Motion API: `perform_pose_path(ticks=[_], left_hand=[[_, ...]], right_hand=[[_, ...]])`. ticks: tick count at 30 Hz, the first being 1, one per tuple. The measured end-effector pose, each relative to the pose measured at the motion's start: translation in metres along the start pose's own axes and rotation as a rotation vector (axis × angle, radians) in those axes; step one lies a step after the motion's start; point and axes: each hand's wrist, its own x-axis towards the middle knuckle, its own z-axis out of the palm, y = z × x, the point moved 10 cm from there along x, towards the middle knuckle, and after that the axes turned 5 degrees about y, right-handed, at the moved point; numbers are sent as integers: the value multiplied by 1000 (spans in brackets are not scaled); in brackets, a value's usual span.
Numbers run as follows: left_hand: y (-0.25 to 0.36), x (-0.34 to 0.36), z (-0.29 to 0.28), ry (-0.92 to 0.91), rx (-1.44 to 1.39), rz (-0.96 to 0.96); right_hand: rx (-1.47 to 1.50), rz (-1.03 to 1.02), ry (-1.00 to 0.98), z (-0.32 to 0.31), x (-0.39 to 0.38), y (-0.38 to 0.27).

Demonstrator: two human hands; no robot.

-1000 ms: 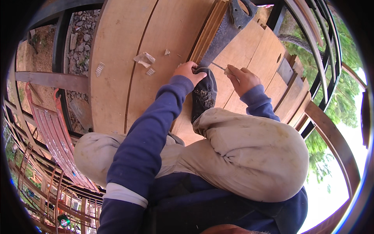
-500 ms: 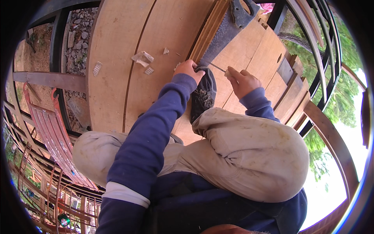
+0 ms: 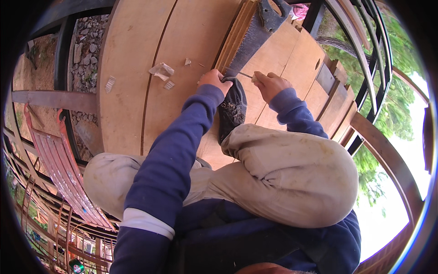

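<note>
My left hand (image 3: 214,81) is closed at the near end of a stack of wooden strips (image 3: 232,37), right beside the toe of my dark shoe (image 3: 233,107). What its fingers hold is hidden. To the right, my right hand (image 3: 273,86) pinches a small pale piece (image 3: 255,79), possibly folded paper, just above the planks. A handsaw (image 3: 250,48) with a black handle lies along the strips, its narrow tip close to my left hand.
Torn pale scraps (image 3: 162,71) lie on the wooden planks (image 3: 125,50) at the left. Dark metal railing (image 3: 375,64) curves along the right side. Beyond the left plank edge are gravel (image 3: 86,43) and a reddish slatted metal piece (image 3: 61,157). My bent knees fill the near side.
The whole view has shifted slightly, so things sit a little further left. My right hand, with its small piece, has moved slightly; my left hand stays at the strips' end.
</note>
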Motion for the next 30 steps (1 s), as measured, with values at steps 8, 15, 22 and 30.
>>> perform_pose_path(ticks=[8,15,22,30], left_hand=[[4,-1,-7,17,2,-3],[2,-6,-4,-2,-44,-24],[0,-5,-8,-17,-10,-65],[2,-1,-1,2,-13,-46]], right_hand=[[-6,-95,157,11,11,-32],[54,-56,174,-17,-14,-10],[-35,-29,62,-7,-19,-4],[-17,-43,42,2,-7,-1]])
